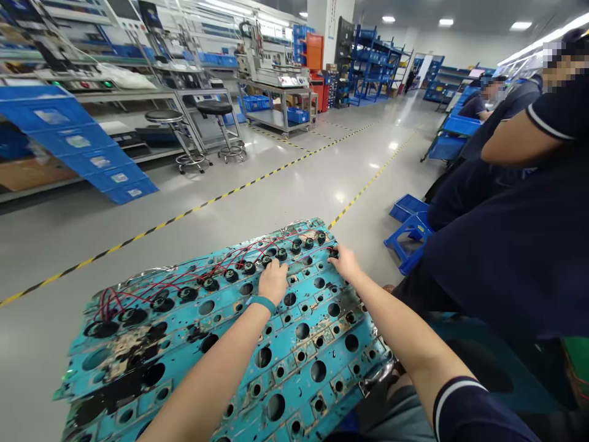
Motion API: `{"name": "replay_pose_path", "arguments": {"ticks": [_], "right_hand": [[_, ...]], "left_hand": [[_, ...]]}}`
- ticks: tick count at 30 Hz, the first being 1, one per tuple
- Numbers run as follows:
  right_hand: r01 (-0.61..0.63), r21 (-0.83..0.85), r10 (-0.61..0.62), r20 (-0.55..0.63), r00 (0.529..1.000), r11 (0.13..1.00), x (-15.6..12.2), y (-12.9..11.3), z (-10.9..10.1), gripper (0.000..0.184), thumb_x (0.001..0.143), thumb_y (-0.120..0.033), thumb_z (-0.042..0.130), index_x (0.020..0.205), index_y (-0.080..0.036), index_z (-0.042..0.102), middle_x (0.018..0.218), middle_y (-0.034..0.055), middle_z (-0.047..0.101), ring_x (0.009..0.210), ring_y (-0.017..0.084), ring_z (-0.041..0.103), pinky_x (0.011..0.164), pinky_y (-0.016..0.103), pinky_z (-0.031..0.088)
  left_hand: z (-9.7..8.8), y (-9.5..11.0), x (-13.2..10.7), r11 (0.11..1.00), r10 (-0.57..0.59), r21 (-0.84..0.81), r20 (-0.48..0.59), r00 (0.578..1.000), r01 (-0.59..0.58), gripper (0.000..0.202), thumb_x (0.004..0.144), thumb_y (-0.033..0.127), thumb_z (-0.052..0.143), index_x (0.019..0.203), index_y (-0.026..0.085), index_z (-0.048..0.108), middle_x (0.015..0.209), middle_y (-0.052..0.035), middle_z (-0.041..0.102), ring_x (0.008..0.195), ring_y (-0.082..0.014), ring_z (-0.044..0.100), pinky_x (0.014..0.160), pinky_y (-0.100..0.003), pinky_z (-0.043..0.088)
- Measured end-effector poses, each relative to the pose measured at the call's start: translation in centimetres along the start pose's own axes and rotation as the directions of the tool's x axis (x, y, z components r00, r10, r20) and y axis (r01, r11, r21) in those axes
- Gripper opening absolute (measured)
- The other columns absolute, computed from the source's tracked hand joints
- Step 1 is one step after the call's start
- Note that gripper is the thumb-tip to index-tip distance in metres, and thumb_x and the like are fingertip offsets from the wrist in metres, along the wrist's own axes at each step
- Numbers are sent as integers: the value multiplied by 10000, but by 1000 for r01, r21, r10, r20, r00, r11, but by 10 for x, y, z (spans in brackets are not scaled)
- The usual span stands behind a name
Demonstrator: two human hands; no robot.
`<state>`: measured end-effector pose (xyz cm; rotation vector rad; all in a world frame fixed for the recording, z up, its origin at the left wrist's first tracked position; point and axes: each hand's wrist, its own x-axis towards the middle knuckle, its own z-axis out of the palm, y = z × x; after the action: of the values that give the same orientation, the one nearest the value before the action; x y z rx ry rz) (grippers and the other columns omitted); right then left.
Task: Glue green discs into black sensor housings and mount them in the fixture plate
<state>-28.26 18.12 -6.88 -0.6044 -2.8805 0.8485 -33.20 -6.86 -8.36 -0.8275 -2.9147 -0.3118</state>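
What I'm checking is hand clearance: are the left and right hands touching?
Apart. The head view shows turquoise board between the left hand and the right hand.

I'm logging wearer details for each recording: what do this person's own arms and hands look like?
The left hand and right hand are gloveless. A teal wristband is on the left. The right sleeve is dark navy with a white stripe near its edge.

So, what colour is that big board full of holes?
The board is turquoise, with dark and worn patches; the head view shows it best.
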Motion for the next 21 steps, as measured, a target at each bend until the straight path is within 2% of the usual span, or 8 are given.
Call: {"name": "replay_pose_path", "arguments": {"ticks": [4, 6, 8, 11, 13, 14, 18, 21], "right_hand": [[-25, -22, 24, -14, 1000, 999, 5, 5, 6, 333, 862, -316, 760, 1140, -184, 633, 1097, 93, 703, 1031, 243, 663, 886, 369, 528], [-4, -20, 4, -15, 1000, 1000, 5, 6, 7, 337, 849, -302, 775, 1138, -203, 632, 1112, 85, 705, 1041, 240, 662, 890, 355, 525], [28, -15, -28, -10, 1000, 1000, 5, 7, 7, 338, 860, -301, 766, 1150, -192, 631, 1123, 77, 700, 1047, 235, 660, 907, 373, 527], [71, -10, -71, -7, 997, 997, 1, 7, 5, 310, 926, -323, 699, 1175, -154, 628, 1134, 79, 683, 1052, 230, 656, 931, 428, 533], [92, -10, -92, -5, 996, 996, -2, 7, 4, 286, 963, -326, 653, 1187, -148, 628, 1147, 78, 671, 1050, 226, 655, 931, 442, 541], [100, -11, -100, -2, 995, 995, -4, 6, 4, 281, 973, -324, 640, 1194, -150, 627, 1155, 78, 666, 1049, 224, 655, 927, 442, 545], [114, -10, -113, 20, 993, 993, -3, 5, 4, 290, 984, -326, 627, 1221, -160, 619, 1185, 83, 653, 1038, 221, 656, 908, 434, 560], [121, -6, -121, 46, 992, 993, -1, 2, -1, 302, 982, -333, 630, 1231, -162, 615, 1199, 86, 646, 1037, 223, 656, 897, 432, 566]], "left_hand": [[11, 13, 6, 1000, -4, -2, -30, 1000, 4, 351, 938, 100, 407, 1211, 55, 623, 1047, -201, 600, 976, -320, 610, 839, -422, 522], [10, 23, 7, 999, 34, -14, -61, 998, -35, 425, 949, 124, 407, 1338, 4, 532, 1123, -249, 591, 1065, -357, 593, 897, -473, 510], [8, 36, 10, 991, 127, -37, -80, 989, -130, 482, 945, 101, 388, 1411, 10, 471, 1286, -284, 549, 1217, -379, 532, 993, -517, 468], [5, 60, 23, 935, 334, -93, -80, 939, -341, 593, 906, 15, 365, 1486, 123, 426, 1567, -178, 376, 1458, -307, 327, 1181, -493, 318], [7, 76, 35, 890, 428, -139, -75, 901, -434, 674, 869, -32, 359, 1511, 171, 400, 1630, -95, 296, 1519, -243, 215, 1248, -462, 211], [10, 84, 42, 877, 446, -161, -72, 892, -452, 695, 851, -46, 356, 1511, 167, 398, 1630, -86, 299, 1525, -233, 203, 1259, -467, 184], [28, 101, 63, 896, 375, -236, -50, 926, -376, 696, 775, -54, 382, 1454, 75, 459, 1545, -156, 432, 1466, -277, 352, 1229, -521, 273], [38, 105, 72, 918, 283, -279, -39, 958, -282, 696, 705, -45, 407, 1384, 56, 526, 1433, -170, 562, 1352, -247, 519, 1162, -429, 415]]}}
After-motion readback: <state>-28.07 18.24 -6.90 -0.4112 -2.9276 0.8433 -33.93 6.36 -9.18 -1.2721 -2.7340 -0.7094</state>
